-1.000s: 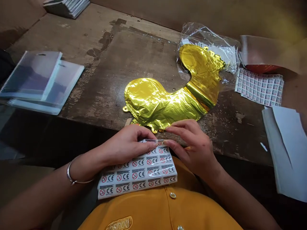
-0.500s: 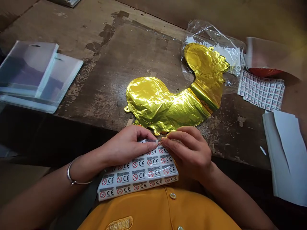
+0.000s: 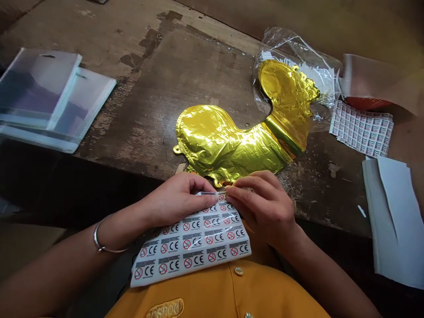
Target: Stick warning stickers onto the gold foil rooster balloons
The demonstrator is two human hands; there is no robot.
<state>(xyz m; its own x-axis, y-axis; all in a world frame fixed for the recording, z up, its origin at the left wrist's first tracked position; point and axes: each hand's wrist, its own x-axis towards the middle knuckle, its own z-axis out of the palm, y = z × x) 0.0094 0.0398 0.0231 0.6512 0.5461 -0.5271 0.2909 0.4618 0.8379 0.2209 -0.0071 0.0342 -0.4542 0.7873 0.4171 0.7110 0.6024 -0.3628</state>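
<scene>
My left hand (image 3: 183, 196) grips a white sheet of printed stickers (image 3: 195, 238) by its far edge, thumb on top. Rows of CE marks and red crossed-out circles cover the sheet, which hangs toward my yellow shirt. At the sheet's far right corner, the fingers of my right hand (image 3: 265, 203) are pinched together on a sticker; how far it is peeled I cannot make out. Just beyond both hands a flat gold foil balloon (image 3: 228, 141), curved and folded across, lies on the table with small tabs along its edge.
Clear plastic sleeves (image 3: 43, 92) are stacked at the left of the worn wooden table (image 3: 145, 106). A clear bag with white strips (image 3: 318, 75) lies behind the balloon. To the right are more sticker sheets (image 3: 362, 128) and white paper sheets (image 3: 397, 212) overhanging the front edge.
The sticker sheet's near edge has unfolded flatter and come lower, showing its bottom row more fully. My right hand has shifted very slightly right. The camera view has tilted a little.
</scene>
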